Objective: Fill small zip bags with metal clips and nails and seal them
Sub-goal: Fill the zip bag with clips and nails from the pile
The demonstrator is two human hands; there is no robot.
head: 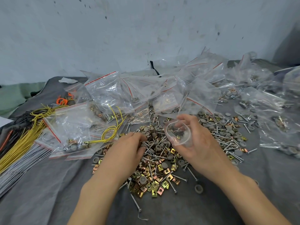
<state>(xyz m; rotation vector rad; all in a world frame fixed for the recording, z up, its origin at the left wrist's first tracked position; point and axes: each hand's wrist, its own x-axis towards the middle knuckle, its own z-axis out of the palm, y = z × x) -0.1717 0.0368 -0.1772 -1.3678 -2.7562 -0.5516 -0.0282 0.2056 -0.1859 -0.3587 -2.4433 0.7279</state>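
Observation:
A loose heap of brass-coloured metal clips (159, 177), silver nails (227, 143) and grey round caps (209, 122) covers the middle of the grey cloth. My right hand (199, 146) holds a small clear zip bag (177, 133) with its mouth spread open; a few pieces lie inside it. My left hand (128, 148) rests on the left side of the heap, its fingertips curled into the parts around a grey cap. Whether it has hold of a piece is hidden by the fingers.
Filled and empty zip bags with red strips (103, 95) are piled behind the heap and to the right (267, 111). Yellow wire bundles (24, 140) and grey rods (21, 166) lie at the left. A pale wall (146, 30) rises behind.

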